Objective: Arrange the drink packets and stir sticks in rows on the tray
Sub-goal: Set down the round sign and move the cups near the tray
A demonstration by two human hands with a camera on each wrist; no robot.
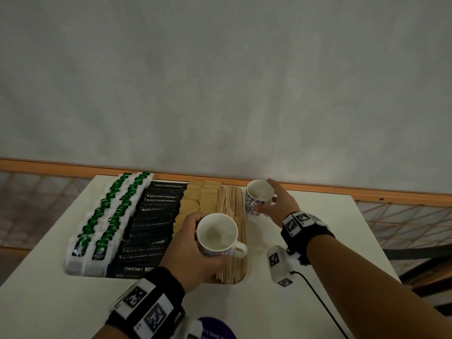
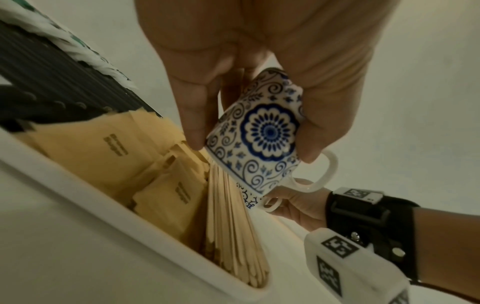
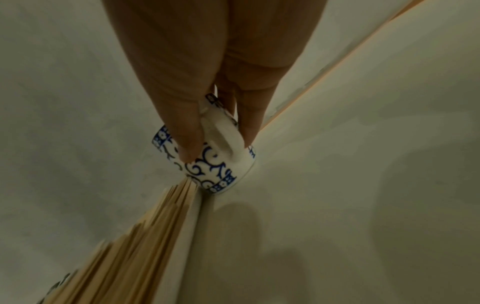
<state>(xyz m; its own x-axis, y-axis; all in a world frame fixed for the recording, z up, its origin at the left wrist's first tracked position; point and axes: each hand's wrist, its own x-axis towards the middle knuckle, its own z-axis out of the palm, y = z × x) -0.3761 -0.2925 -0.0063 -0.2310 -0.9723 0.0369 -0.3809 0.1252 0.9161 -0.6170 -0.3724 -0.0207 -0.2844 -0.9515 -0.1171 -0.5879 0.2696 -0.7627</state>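
Packets [image 1: 146,223] and sticks [image 1: 231,204] fill the tray [image 2: 109,207] in rows. Left hand [image 1: 193,250] curls round a mug [image 1: 217,234] above the sticks. Right hand [image 1: 276,204] pinches a second mug [image 1: 258,196] just right of the tray.

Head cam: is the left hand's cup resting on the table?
No, the left hand holds its cup in the air above the stir sticks in the tray.

two blue-patterned white cups [image 1: 217,234] [image 1: 258,196], white table [image 1: 330,241], grey wall [image 1: 220,81], orange wooden rail [image 1: 73,165]
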